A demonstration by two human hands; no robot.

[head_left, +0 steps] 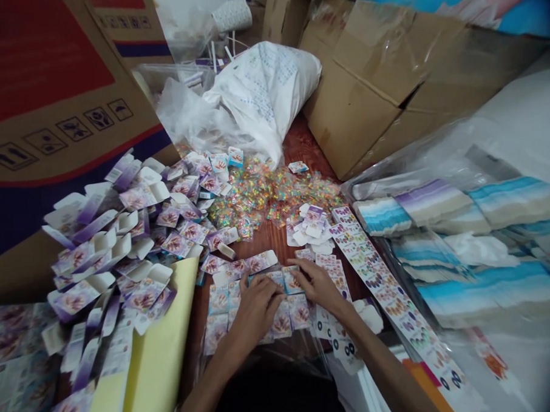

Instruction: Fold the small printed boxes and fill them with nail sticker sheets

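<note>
Small flat boxes in blue-white and purple-white lie in rows inside a clear plastic bag at the table's front. My left hand rests over the middle of the rows, fingers bent forward and slightly apart, hiding some boxes. To its right, my right hand reaches in with fingers stretched, its fingertips touching a blue-white box at the far row. Neither hand visibly lifts anything. Just behind the rows lie loose purple-white boxes.
A heap of open small boxes fills the left, beside a yellow sheet. Bead packets spread behind, below a white sack. Sticker strips and bundled flat cartons lie right. Large cardboard boxes enclose the back.
</note>
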